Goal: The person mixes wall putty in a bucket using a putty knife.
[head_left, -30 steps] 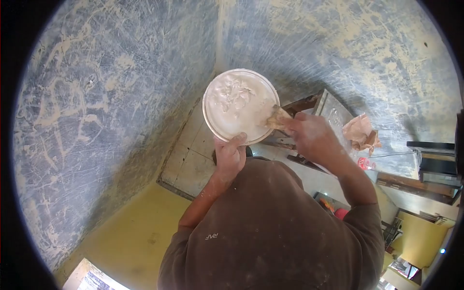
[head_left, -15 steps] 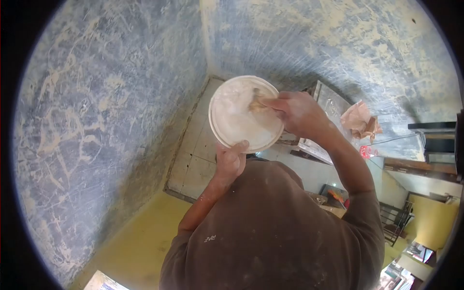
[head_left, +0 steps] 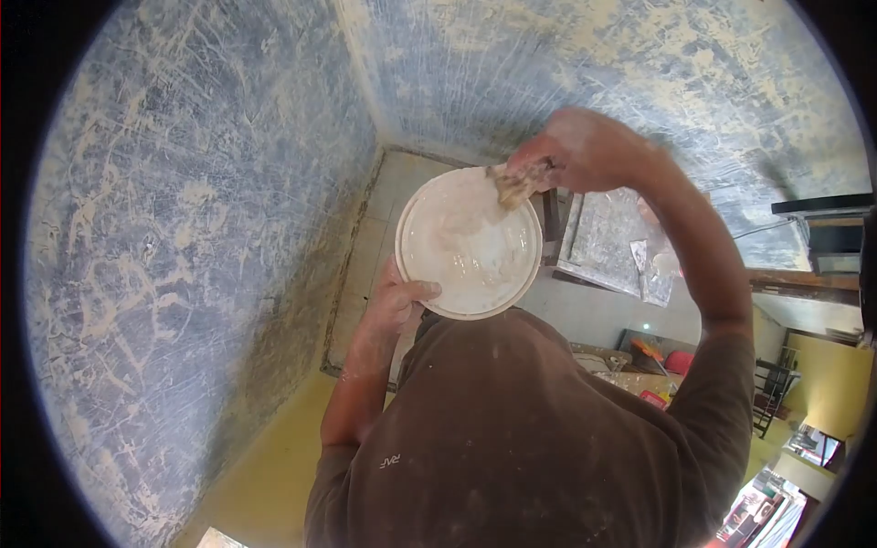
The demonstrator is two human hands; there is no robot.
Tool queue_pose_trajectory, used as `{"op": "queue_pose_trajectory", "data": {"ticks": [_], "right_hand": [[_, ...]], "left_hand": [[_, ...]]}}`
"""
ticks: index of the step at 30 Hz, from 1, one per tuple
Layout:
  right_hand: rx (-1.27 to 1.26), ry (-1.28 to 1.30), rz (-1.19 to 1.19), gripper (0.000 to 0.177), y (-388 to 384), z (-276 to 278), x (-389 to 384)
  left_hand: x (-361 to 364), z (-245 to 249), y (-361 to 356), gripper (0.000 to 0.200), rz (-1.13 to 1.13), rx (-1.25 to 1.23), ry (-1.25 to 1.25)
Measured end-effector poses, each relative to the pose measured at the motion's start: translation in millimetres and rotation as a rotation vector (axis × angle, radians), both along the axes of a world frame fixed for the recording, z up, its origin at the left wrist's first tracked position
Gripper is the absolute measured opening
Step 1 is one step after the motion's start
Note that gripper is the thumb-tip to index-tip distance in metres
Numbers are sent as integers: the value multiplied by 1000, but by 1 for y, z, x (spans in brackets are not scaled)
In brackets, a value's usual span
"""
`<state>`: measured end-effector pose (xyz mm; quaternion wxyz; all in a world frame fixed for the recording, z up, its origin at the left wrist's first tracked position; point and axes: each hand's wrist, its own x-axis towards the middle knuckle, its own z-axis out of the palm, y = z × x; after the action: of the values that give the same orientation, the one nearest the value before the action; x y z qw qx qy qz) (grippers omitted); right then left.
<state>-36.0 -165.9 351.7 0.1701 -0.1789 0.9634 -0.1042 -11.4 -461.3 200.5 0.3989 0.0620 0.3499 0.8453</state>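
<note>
A round white lid-like container [head_left: 466, 247] with wet pale paste inside is tilted toward the camera. Its lower left rim is gripped by my left hand [head_left: 397, 300], the thumb lying over the edge. My right hand [head_left: 571, 155] is closed on a paste-smeared yellowish sponge-like piece [head_left: 513, 188], which is at the container's upper right rim. The fingertips are partly smeared by motion, and the piece's exact kind is hard to make out.
Patchy, plaster-streaked walls [head_left: 183, 228] meet in a corner behind the container. A worn grey table [head_left: 603, 237] stands to the right, with a scraper-like tool [head_left: 639, 257] on it. Red and orange items [head_left: 650, 352] lie lower right, near a dark chair-like frame [head_left: 775, 388].
My right hand has risen from the container's middle to its upper right rim, with the sponge-like piece. The container sits slightly lower, and the view has shifted, showing more of the table.
</note>
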Motion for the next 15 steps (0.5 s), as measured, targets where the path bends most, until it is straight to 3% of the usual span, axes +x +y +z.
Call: {"op": "queue_pose_trajectory", "data": {"ticks": [4,6,7,9,10,12,14,15], "right_hand": [[-30,165,193,24,-7,-8,-5],[72,379,357,19,-25,-4,2],[65,376,355,19,-37,6,6],[361,300,358,18,-59,28,15],[357,294,363,18,-68,28,24],[641,373,408,18,-81,31,40],[658,439,379,24,-80,9,59],[581,387,253,31,-78,0,70]], "left_hand": [[-2,-2,9,77,-104,-57,-20],[2,1,17,77,-79,-49,-34],[4,2,21,76,-53,-34,-49],[1,0,25,75,-31,-28,-52],[3,-1,25,74,-13,-21,-56],[6,7,27,75,20,-11,-68],[6,7,30,75,55,12,-76],[7,2,31,74,80,44,-71]]}}
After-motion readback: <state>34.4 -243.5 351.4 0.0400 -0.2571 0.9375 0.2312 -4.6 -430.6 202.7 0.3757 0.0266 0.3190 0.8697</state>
